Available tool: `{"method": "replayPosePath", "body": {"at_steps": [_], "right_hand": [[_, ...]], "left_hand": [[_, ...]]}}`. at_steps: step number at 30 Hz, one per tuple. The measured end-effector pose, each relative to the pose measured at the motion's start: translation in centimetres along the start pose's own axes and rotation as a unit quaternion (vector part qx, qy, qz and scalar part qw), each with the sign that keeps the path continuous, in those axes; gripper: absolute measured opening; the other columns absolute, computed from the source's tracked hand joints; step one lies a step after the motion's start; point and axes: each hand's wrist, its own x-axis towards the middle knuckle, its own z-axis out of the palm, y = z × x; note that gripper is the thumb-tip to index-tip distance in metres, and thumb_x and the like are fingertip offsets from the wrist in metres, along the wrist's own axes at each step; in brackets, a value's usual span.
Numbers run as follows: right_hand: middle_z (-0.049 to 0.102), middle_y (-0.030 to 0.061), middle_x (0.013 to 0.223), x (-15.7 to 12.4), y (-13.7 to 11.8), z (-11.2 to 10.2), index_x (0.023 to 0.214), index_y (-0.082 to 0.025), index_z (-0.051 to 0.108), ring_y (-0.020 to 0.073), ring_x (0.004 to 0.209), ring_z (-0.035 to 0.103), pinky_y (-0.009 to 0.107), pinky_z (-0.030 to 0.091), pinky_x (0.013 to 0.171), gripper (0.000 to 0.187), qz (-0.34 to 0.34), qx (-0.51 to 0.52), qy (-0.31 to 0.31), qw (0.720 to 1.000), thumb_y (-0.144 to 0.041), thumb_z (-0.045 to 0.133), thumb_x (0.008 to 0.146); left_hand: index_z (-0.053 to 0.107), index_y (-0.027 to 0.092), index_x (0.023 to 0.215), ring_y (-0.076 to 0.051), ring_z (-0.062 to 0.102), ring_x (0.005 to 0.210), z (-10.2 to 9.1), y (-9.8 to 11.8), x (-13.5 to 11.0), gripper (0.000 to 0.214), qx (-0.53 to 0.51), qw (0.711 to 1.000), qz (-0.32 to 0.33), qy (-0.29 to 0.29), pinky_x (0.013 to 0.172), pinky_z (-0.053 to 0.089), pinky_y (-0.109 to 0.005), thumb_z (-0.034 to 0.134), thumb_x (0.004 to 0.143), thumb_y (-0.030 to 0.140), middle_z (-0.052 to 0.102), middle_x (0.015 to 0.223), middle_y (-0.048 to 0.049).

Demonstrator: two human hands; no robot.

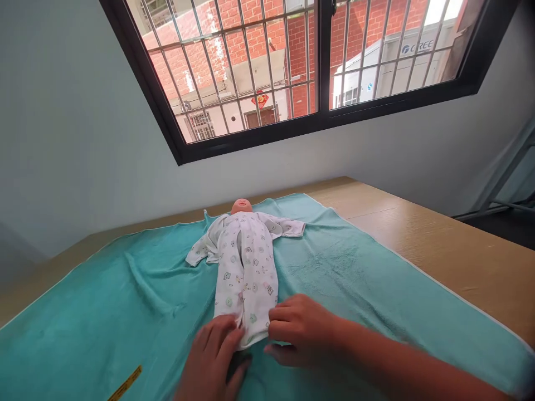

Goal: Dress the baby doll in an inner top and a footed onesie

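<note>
A baby doll (242, 206) lies on its back on a teal towel (125, 312), dressed in a white printed sleepsuit (246, 273) with its sleeves spread out to both sides. My left hand (215, 356) rests at the suit's bottom hem, fingers pressed together on the cloth. My right hand (298, 328) sits just right of the hem, fingers curled against the suit's lower right edge. What the fingers pinch beneath is hidden.
The towel covers a wooden table (438, 250) that runs bare to the right. A yellow label (125, 384) is sewn on the towel's near left. A barred window (292, 61) is in the wall behind.
</note>
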Motion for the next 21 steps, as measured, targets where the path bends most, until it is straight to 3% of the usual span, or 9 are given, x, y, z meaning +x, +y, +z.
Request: {"method": "replayPosePath", "body": {"at_steps": [3,7,14,21], "right_hand": [[0.064,0.0039,0.093,0.7,-0.4,0.9,0.093,-0.021,0.058,0.0154,0.081,0.056,0.029,0.04,0.069,0.014,0.001,-0.046,0.04,0.998,-0.034,0.054,0.089],[0.063,0.0049,0.111,1.3,-0.6,1.9,0.107,-0.022,0.057,0.0179,0.106,0.053,0.035,0.038,0.094,0.017,0.01,-0.069,0.045,0.997,-0.019,0.052,0.091],[0.065,0.0028,0.092,1.1,-0.5,1.1,0.095,-0.019,0.056,0.0137,0.086,0.057,0.03,0.043,0.08,0.014,-0.002,-0.022,0.036,0.999,-0.011,0.046,0.092],[0.067,0.0058,0.097,0.4,-1.1,-1.9,0.099,-0.022,0.053,0.0163,0.088,0.059,0.035,0.046,0.086,0.02,0.01,0.022,0.043,0.999,-0.007,0.043,0.089]], "left_hand": [[0.06,0.019,0.106,-0.024,0.061,0.096,0.2,-0.1,-0.8,0.023,0.062,0.998,-0.009,0.021,0.078,0.052,-0.037,0.054,0.083,0.019,0.065,0.101,-0.0106],[0.06,0.017,0.1,-0.019,0.061,0.084,-0.5,0.4,0.0,0.022,0.012,0.997,-0.04,0.061,0.072,0.05,-0.031,0.044,0.088,0.009,0.065,0.089,-0.0074],[0.059,0.018,0.093,-0.016,0.059,0.079,-3.1,0.9,0.0,0.019,-0.055,0.986,-0.076,0.136,0.07,0.049,-0.027,0.047,0.086,0.005,0.063,0.085,-0.0055],[0.058,0.02,0.092,-0.017,0.058,0.072,-4.0,0.1,-1.8,0.023,-0.128,0.985,-0.06,0.097,0.065,0.049,-0.029,0.049,0.079,0.002,0.062,0.075,-0.0043]]}}
